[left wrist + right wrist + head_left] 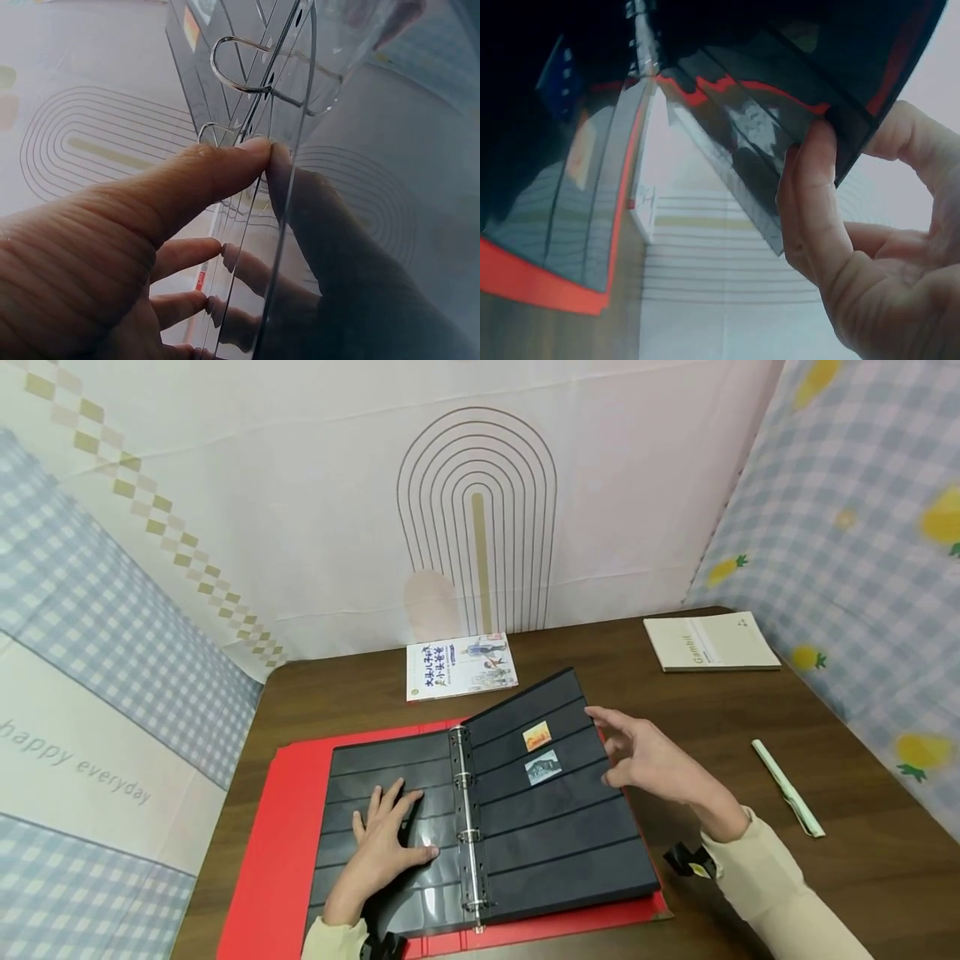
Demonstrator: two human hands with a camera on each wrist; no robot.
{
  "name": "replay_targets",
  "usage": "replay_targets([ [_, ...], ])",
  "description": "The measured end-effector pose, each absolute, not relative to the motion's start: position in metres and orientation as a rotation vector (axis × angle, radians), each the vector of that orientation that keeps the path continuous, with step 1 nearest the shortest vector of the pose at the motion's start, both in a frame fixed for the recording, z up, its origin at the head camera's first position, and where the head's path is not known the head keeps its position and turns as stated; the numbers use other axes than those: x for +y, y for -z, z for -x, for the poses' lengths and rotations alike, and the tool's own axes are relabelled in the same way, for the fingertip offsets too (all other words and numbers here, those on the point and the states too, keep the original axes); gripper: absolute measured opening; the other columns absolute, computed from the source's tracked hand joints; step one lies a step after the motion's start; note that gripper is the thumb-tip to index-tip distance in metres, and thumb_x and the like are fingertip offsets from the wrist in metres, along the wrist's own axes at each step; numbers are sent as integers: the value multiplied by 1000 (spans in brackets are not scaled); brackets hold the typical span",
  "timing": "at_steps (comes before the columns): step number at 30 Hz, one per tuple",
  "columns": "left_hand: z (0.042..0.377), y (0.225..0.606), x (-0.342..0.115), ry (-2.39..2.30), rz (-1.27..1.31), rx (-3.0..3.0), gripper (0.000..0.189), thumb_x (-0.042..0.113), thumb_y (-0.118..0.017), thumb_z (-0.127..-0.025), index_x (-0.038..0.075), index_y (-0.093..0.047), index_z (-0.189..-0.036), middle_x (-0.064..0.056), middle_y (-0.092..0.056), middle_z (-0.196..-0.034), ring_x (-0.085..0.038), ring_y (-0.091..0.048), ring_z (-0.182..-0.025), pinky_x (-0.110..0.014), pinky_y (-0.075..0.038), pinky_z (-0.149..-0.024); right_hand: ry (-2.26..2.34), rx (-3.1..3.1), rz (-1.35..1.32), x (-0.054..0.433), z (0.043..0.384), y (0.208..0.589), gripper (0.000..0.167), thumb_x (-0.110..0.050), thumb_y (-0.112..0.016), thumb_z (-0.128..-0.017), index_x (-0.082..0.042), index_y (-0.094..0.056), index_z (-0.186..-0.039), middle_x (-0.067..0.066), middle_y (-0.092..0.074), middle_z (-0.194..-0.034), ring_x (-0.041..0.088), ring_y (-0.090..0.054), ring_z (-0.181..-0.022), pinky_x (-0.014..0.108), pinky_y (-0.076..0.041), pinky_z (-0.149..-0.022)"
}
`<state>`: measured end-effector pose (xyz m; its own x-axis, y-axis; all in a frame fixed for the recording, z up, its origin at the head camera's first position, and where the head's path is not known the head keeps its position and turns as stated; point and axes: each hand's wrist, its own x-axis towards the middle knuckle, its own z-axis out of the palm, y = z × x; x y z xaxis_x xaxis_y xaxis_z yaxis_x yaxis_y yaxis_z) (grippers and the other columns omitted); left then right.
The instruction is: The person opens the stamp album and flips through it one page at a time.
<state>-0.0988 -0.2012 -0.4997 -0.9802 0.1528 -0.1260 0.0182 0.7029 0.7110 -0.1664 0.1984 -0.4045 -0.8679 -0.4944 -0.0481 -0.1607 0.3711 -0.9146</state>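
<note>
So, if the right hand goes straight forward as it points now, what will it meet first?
The black page, whose edge the right hand holds; farther along, probably the orange stamp, though the exact line and depth are unclear.

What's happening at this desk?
A person has a red ring binder open on a brown table. Their left hand is spread on the black left page, while the right hand grips the outer edge of the black right page. That page carries two small stamp-like pieces. An illustrated book lies behind the binder; a Gambit notebook and a slim pale-green item lie to the right.
</note>
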Motion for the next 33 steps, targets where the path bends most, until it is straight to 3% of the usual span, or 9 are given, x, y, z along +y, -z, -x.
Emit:
replay_targets([
  [11,99,502,-203,-1127,-153,2734,85,29,-90,-74,11,-51,-147,-21,-22,-164,-49,2,-150,-75,13,-106,1662,2200,512,185,164,385,89,14,-63,-77,4,-25,-157,22,-25,-161,17,-53,-84,28,-47,-61],
  [26,98,502,-201,-1139,-125,2719,85,27,-90,-76,11,-50,-149,-19,-20,-165,-47,4,-151,-74,14,-107,1649,2229,569,164,169,358,85,13,-62,-77,4,-29,-155,25,-37,-153,19,-55,-91,27,-46,-63],
  [33,98,500,-201,-1145,-130,2723,84,26,-90,-76,11,-50,-148,-19,-20,-165,-47,4,-151,-74,14,-107,1668,2219,596,156,169,349,85,12,-63,-78,5,-29,-155,26,-36,-153,25,-55,-96,28,-49,-73],
])
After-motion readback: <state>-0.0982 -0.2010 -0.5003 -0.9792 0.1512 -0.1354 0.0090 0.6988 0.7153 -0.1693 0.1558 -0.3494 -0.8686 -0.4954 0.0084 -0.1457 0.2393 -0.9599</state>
